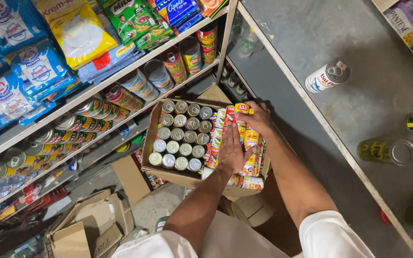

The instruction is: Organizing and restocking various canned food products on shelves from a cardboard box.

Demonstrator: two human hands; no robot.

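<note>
Between stocked shelves [120, 79] and grey counter [311, 43], both hands' grips flat, wide on boxed cans [244, 138].

Metal shelving [120, 71], grey counter [340, 57], concrete floor [158, 210]

Both bare forearms reach forward and down from white short sleeves, converging ahead of the body. Left hand [233, 152] lies palm down, fingers straight and together, pointing away, wrist flat. Right hand [256, 118] sits just beyond it, farther out, fingers curled downward in a loose claw, knuckles up. Right forearm angles in from the right; hands nearly touching
</note>
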